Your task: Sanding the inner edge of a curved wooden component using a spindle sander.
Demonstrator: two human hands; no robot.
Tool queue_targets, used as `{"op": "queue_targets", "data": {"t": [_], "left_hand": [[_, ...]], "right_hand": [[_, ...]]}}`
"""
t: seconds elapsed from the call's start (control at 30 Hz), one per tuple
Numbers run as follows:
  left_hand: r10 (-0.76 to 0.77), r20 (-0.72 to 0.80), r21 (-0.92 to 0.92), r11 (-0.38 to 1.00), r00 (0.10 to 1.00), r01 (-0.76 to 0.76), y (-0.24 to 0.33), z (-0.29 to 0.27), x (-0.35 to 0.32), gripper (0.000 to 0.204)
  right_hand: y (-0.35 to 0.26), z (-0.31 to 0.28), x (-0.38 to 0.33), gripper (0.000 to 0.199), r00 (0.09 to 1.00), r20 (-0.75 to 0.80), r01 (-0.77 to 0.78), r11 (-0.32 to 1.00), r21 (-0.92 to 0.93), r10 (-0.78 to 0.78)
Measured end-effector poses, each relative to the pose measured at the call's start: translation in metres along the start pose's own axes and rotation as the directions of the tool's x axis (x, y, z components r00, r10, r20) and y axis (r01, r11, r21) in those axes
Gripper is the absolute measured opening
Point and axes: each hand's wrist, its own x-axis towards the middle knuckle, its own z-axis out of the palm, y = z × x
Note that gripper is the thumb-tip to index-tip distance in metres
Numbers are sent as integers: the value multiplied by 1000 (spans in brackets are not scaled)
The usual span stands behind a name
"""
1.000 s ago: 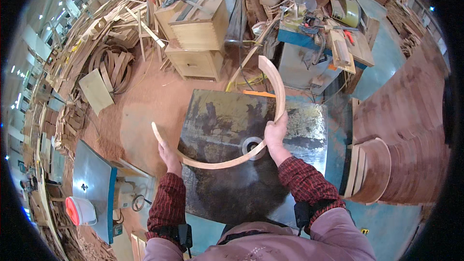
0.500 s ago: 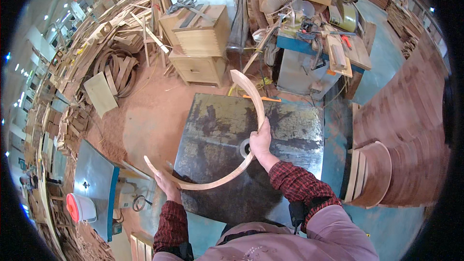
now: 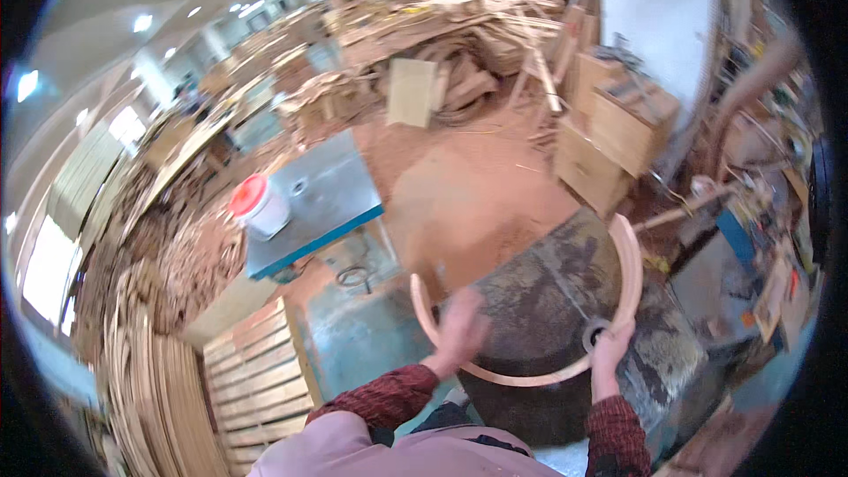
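I hold a curved, U-shaped strip of bent pale wood (image 3: 629,276) over a dark, stained metal work table (image 3: 565,274). My left hand (image 3: 458,329) grips its left arm, blurred by motion. My right hand (image 3: 611,346) grips the lower right of the curve, next to a round hole (image 3: 594,333) in the table top. The strip's right arm rises past my right hand to a free end near the table's far edge.
A blue-topped metal stand (image 3: 320,203) carries a white bucket with a red lid (image 3: 258,205). Wooden crates (image 3: 618,137) stand beyond the table. Stacks of wood strips and slats (image 3: 159,380) fill the left; offcut piles (image 3: 442,44) lie at the back. Sawdust covers the floor (image 3: 468,185).
My head has turned left, so the blue stand and wood stacks now fill the view. The curved strip stays in both hands, and my left hand is moving.
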Motion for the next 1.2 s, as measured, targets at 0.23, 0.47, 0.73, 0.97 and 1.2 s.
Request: {"op": "queue_targets", "data": {"t": [0.23, 0.47, 0.73, 0.97, 1.2], "left_hand": [[100, 680, -119, 993, 727, -24, 99, 52, -62, 55], [-19, 819, -31, 996, 574, 78, 108, 38, -55, 46], [-172, 845, 78, 976, 506, 203, 105, 47, -59, 48], [-71, 884, 83, 997, 462, -5, 118, 64, -36, 38], [-4, 888, 17, 1000, 460, -25, 99, 41, -51, 38]], "right_hand": [[-9, -1, -27, 80, 992, 121, -23, 999, -39, 28], [-3, -15, -2, 71, 950, 312, -16, 1000, 23, 8], [-87, 44, 142, 55, 778, 594, 188, 978, 94, -207], [-49, 57, 220, 53, 719, 647, 227, 966, 126, -254], [-53, 59, 179, 48, 767, 584, 295, 954, 47, -266]]}}
